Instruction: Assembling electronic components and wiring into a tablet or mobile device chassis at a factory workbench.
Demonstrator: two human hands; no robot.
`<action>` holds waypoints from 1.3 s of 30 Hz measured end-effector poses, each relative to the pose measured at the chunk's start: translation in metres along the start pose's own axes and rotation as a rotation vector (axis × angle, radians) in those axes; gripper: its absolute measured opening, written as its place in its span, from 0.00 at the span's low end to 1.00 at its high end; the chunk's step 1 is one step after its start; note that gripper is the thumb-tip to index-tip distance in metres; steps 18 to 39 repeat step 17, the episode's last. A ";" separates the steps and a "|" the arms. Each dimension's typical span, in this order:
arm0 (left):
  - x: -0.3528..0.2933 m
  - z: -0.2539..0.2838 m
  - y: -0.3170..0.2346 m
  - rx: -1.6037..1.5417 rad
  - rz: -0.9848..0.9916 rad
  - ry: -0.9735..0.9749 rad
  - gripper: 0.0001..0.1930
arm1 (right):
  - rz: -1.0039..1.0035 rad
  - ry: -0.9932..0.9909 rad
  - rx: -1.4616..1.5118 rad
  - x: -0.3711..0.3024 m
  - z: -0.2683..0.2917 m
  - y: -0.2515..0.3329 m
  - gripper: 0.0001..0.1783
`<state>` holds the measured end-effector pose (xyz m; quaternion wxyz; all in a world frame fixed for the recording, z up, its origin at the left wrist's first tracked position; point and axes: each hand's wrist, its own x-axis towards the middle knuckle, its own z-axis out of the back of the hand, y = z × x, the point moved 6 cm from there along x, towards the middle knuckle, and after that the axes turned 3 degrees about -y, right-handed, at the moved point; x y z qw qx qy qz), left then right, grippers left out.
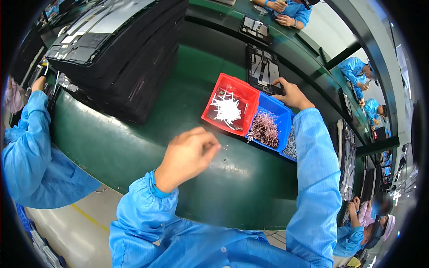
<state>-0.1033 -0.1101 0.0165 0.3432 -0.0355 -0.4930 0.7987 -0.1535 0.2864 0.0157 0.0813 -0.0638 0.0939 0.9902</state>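
My left hand (190, 154) is over the green table with its fingers curled and pinched together. A tiny thin piece (224, 147) shows just beyond its fingertips; whether it is held or lies on the table is hard to tell. My right hand (292, 94) grips the near right corner of a flat black device housing (264, 67) with silvery plates inside. Between the hands sits a red bin (249, 129) of small white strips (227, 108). Joined to its right is a blue bin (280, 111) of thin pinkish wire-like parts (264, 129).
A tall stack of black housings (120, 67) stands at the left of the green table (232, 192). Grey parts (290, 145) fill another bin, partly behind my right sleeve. A second housing (255, 29) lies farther back. At the left, a co-worker's blue sleeve (29, 134) reaches toward the stack.
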 end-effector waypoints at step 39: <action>-0.018 -0.055 -0.020 0.318 -0.246 0.137 0.05 | -0.503 -0.196 1.456 0.021 -0.027 -0.041 0.22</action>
